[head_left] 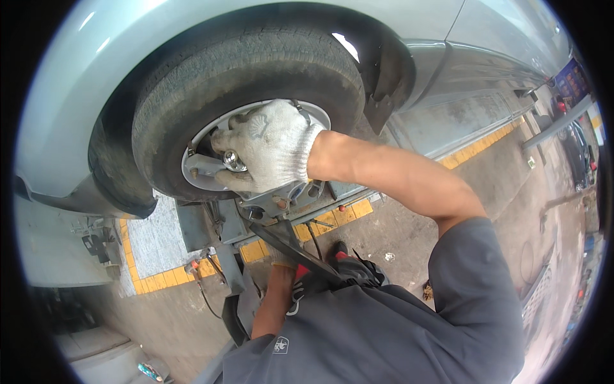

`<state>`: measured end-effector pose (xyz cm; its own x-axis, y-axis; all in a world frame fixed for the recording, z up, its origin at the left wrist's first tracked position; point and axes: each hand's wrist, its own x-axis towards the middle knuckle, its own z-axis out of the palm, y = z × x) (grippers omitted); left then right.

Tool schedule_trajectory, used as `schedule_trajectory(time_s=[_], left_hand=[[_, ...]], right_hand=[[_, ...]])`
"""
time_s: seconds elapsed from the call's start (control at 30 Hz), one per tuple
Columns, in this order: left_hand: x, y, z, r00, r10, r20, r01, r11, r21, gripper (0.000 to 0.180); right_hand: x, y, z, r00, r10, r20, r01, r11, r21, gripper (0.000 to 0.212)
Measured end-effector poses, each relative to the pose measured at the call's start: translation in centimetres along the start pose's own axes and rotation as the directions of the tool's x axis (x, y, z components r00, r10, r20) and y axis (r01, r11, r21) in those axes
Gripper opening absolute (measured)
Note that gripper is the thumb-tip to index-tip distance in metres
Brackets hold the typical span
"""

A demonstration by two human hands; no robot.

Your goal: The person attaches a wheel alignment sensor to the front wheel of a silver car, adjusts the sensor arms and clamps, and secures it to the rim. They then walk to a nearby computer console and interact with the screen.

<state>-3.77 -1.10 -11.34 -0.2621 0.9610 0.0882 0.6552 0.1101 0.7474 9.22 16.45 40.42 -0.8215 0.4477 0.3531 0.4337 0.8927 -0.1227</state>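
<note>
My right hand (272, 147), in a white knit glove, reaches to the wheel's centre with its fingers curled round a wheel clamp. A shiny round metal knob (234, 160) of the clamp shows between thumb and fingers. One grey clamp arm (203, 165) reaches the rim's left edge. Around it sits the dark tyre (249, 61) of a silver car. Below my right hand, a grey metal bracket (280, 202) with round holes stands out from the wheel. My left hand (281, 258), also gloved, is low near my body, mostly behind a dark bar (295, 251); its fingers are hidden.
The silver car body (435, 19) arches over the wheel. A metal platform edged with yellow blocks (348, 214) runs beneath. A red-tipped lever (195, 264) with a cable stands at lower left. A slanted grey post (563, 125) is at far right.
</note>
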Motion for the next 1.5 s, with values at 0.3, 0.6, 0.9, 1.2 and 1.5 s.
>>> schedule_trajectory(time_s=[0.3,0.6,0.9,1.2,1.5], left_hand=[[-0.1,0.1,-0.4,1.000,0.008,0.015,-0.008,1.000,-0.007,0.026],[0.1,0.3,0.0,1.000,0.012,0.010,-0.012,1.000,-0.027,0.030],[0.4,0.8,-0.2,0.999,0.032,-0.026,-0.033,0.999,-0.034,0.035],[-1.2,-3.0,1.7,0.983,-0.083,0.165,0.171,0.746,-0.643,0.040],[3.7,4.9,-10.9,0.852,-0.472,0.229,0.268,0.017,-0.963,0.063]], right_hand=[[0.3,0.4,0.8,0.994,-0.070,-0.081,0.081,0.988,0.131,0.046],[0.1,-0.7,0.4,0.997,0.073,-0.034,-0.068,0.989,0.131,0.048],[0.1,-0.4,1.3,0.981,-0.015,-0.193,0.031,0.996,0.083,0.047],[-0.2,-0.8,1.6,0.981,0.083,-0.173,-0.053,0.984,0.172,0.043],[-3.7,0.4,2.1,0.925,0.115,-0.361,0.003,0.951,0.311,0.066]])
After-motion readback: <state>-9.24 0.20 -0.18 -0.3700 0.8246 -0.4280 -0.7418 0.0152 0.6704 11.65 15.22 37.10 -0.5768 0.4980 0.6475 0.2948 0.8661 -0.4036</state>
